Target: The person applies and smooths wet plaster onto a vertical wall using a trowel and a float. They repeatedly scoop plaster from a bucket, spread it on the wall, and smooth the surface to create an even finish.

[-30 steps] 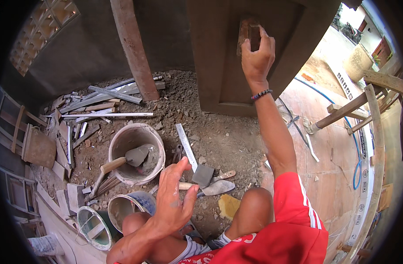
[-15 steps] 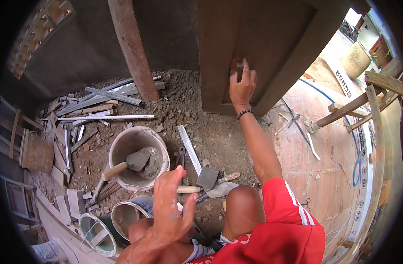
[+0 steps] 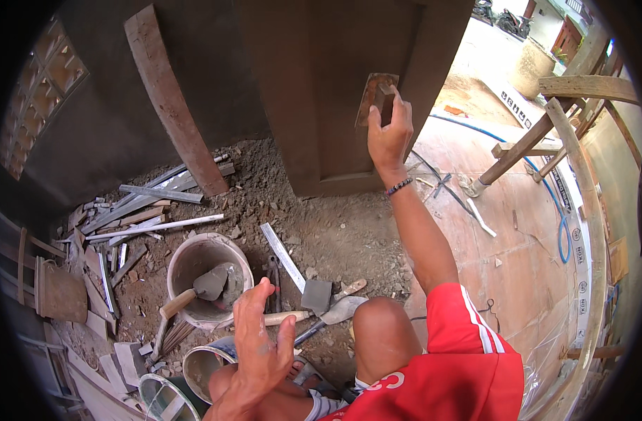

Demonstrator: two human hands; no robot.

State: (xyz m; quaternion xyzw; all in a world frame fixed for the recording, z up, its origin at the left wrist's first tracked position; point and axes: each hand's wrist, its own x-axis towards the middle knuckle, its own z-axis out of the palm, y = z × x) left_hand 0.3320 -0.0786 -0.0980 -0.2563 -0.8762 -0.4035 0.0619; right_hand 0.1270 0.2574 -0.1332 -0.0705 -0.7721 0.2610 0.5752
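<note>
My right hand [image 3: 390, 140] grips the handle of a small plastering float [image 3: 370, 97], its thin stained plate against the recessed panel of a grey plastered pillar [image 3: 282, 105]. The arm stretches forward, a beaded bracelet at the wrist. Low over my bent leg, my left hand [image 3: 258, 340] hovers with thumb and fingers apart, holding nothing. Just beyond it stands a mortar-smeared bucket [image 3: 179, 254]. Inside lies a pointed trowel [image 3: 211, 283], its wooden handle over the rim. A square grey block [image 3: 316, 295] and another trowel [image 3: 343, 309] lie by my knee.
Two smaller buckets [image 3: 147, 387] stand at the lower left. Metal strips and wood scraps [image 3: 142, 200] litter the soil, near a leaning plank [image 3: 170, 105]. On the right are tiles [image 3: 475, 281], a blue hose [image 3: 564, 245] and timber supports [image 3: 521, 154].
My right hand has moved right across the panel with the float, whose plate now shows more. The whole view has shifted, while my left hand stays raised and open.
</note>
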